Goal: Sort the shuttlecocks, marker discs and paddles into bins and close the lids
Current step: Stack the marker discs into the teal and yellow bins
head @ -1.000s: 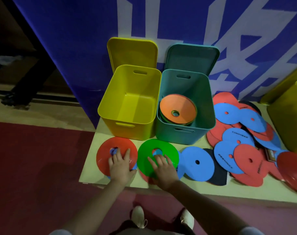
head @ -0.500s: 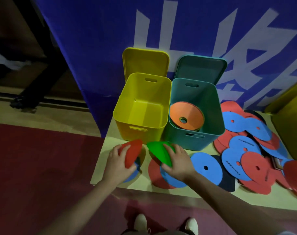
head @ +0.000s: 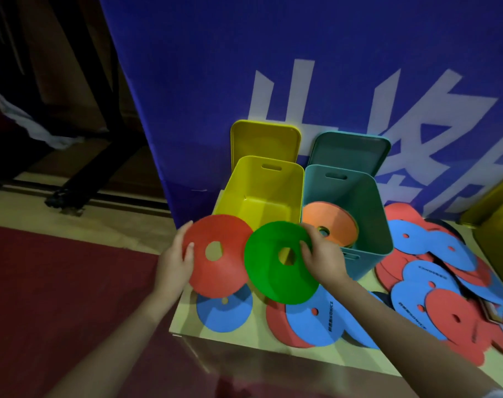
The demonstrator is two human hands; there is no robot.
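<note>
Red disc [head: 215, 254]: I hold it in my left hand [head: 172, 264], lifted off the table [head: 302, 357], its face tilted toward the camera.
Left grip: fingers curled round the disc's left edge, thumb on its face, fingertips over the top rim. Nothing else is in that hand.
Green disc [head: 276, 262]: in my right hand [head: 324, 259], also raised, its left edge overlapping the red disc's right edge.
Right grip: thumb pressed near the centre hole, fingers wrapped behind the right rim; a firm pinch on this one disc.
Yellow bin [head: 261, 193]: directly beyond both hands, lid off, nothing visible inside.
Teal bin [head: 370, 214]: beyond and to the right of my right hand, touching the yellow bin's side; an orange disc [head: 330, 222] lies inside on a stack.
Lids: yellow lid [head: 264, 142] and teal lid [head: 350, 150] stand upright behind their bins against the blue banner [head: 273, 53].
Below the grips: a blue disc [head: 224, 311] lies flat under the red one; a blue-on-red pair [head: 310, 323] lies under the green.
Pile [head: 436, 282]: many blue and red discs overlap on the table, right of my right forearm.
Far right: another yellow bin [head: 500, 239], cut off by the frame.
</note>
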